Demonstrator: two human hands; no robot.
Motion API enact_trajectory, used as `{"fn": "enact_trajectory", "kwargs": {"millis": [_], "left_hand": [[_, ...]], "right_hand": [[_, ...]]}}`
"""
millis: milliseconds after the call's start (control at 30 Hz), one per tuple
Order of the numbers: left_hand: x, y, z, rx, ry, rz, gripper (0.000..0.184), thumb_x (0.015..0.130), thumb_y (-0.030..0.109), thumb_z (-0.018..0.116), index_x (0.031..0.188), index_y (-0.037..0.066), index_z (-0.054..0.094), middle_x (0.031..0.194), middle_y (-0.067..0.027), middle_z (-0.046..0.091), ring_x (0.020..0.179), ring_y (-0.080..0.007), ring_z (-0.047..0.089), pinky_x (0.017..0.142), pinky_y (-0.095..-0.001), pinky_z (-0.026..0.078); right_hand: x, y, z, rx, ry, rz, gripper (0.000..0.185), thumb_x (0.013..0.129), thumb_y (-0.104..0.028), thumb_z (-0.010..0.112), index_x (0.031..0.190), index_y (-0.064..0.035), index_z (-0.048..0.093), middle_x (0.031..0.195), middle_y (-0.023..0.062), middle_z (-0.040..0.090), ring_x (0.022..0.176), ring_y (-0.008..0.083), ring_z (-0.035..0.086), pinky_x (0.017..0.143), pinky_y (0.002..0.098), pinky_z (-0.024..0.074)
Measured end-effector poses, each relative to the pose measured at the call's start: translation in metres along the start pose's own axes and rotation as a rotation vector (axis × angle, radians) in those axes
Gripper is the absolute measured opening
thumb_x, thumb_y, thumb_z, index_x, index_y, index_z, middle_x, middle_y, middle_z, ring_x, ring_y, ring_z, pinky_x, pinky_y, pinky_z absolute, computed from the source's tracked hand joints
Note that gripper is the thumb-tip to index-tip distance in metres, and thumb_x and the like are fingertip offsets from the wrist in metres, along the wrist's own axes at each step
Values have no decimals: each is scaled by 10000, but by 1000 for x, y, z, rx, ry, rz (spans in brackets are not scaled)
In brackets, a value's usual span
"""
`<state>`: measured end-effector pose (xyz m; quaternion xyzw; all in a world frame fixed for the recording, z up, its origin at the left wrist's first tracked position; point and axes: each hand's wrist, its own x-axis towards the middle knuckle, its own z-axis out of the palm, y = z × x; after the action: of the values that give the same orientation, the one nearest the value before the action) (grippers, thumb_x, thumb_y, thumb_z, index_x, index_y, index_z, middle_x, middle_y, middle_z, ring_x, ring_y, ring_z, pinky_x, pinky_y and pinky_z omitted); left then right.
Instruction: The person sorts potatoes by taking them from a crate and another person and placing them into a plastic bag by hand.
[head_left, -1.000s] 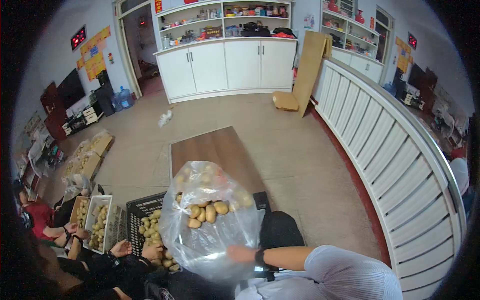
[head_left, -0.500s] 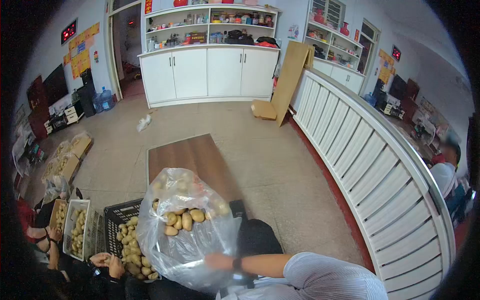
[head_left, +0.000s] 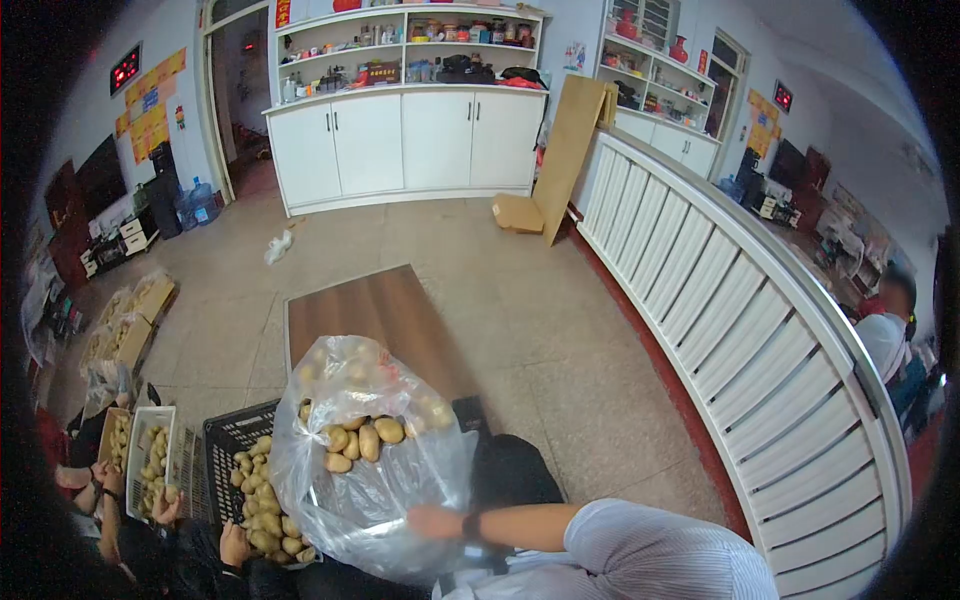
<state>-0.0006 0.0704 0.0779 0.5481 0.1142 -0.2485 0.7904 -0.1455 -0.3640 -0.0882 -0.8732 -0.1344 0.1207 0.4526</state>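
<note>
A co-worker's hand (head_left: 166, 507) has moved farther left of the right hand (head_left: 434, 522). Whether that blurred hand grips the plastic bag (head_left: 345, 500) beneath, I cannot tell; keeping it taut should steady the potatoes (head_left: 369, 443) beyond.

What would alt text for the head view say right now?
The right hand, blurred, is at the near part of a clear plastic bag with potatoes inside. To the left, a co-worker's hand is at a black crate of more potatoes; beyond the bag is a brown board.
</note>
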Motion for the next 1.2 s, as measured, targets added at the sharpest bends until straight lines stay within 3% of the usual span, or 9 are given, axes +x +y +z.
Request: {"fn": "enact_trajectory", "kwargs": {"millis": [467, 533, 567, 667, 733, 767, 1067, 1133, 1200], "left_hand": [[5, -3, -4, -27, 2, 0, 243, 954, 300, 453, 873, 76, 501, 766, -37, 469, 709, -179, 469, 608, -301, 406], [5, -3, -1, -27, 0, -3, 244, 955, 301, 452, 871, 77, 501, 763, -37, 468, 706, -179, 468, 606, -301, 406], [7, -3, -1, -28, -1, -4, 245, 955, 301, 452, 870, 77, 501, 762, -36, 467, 705, -178, 468, 605, -301, 405], [8, -4, 3, -34, -6, -5, 247, 956, 303, 451, 868, 78, 500, 758, -36, 466, 701, -178, 467, 602, -302, 404], [14, -4, 9, -25, -6, -20, 248, 956, 304, 450, 866, 79, 500, 755, -35, 465, 698, -178, 466, 600, -302, 403], [15, -4, 11, -22, -7, -23, 249, 956, 305, 450, 865, 79, 500, 754, -35, 465, 696, -177, 466, 599, -302, 402], [22, -1, 16, -16, -14, -43, 255, 958, 310, 447, 857, 81, 498, 742, -32, 462, 683, -176, 463, 590, -303, 398], [23, -1, 16, -15, -12, -52, 257, 959, 311, 446, 855, 82, 498, 739, -32, 461, 680, -176, 462, 588, -304, 397], [26, -3, 19, -15, -20, -54, 258, 959, 312, 446, 853, 82, 498, 736, -31, 460, 678, -176, 461, 587, -304, 396]], "right_hand": [[2, -1, 2, -37, -19, 9, 229, 855, -198, 481, 836, -2, 596, 870, 192, 583, 788, 345, 567, 692, 447, 444], [9, 11, 8, -20, -84, 62, 318, 871, -331, 552, 1000, -46, 608, 912, 177, 642, 853, 316, 617, 751, 407, 471], [9, 16, 9, -22, -83, 61, 318, 871, -331, 552, 1000, -46, 608, 912, 177, 642, 853, 316, 617, 751, 407, 471], [7, 15, 12, 13, -44, 18, 302, 870, -322, 551, 974, -46, 617, 880, 168, 646, 830, 304, 621, 733, 399, 475], [0, 8, 6, -49, 20, -89, 221, 862, -191, 468, 831, -7, 585, 870, 184, 562, 813, 330, 559, 707, 431, 443], [-2, 5, 4, -49, 21, -85, 221, 862, -191, 468, 831, -7, 585, 870, 184, 562, 813, 330, 559, 707, 431, 443], [-5, -12, -8, 63, 29, -10, 243, 893, -240, 469, 897, -17, 568, 878, 189, 572, 832, 365, 559, 739, 460, 431], [-4, -12, -10, 23, -21, 82, 296, 863, -310, 568, 985, -43, 610, 910, 179, 642, 871, 324, 614, 764, 407, 469], [-2, -10, -11, 21, -14, 78, 295, 864, -310, 564, 985, -45, 611, 912, 180, 640, 877, 326, 613, 765, 406, 468]]}}
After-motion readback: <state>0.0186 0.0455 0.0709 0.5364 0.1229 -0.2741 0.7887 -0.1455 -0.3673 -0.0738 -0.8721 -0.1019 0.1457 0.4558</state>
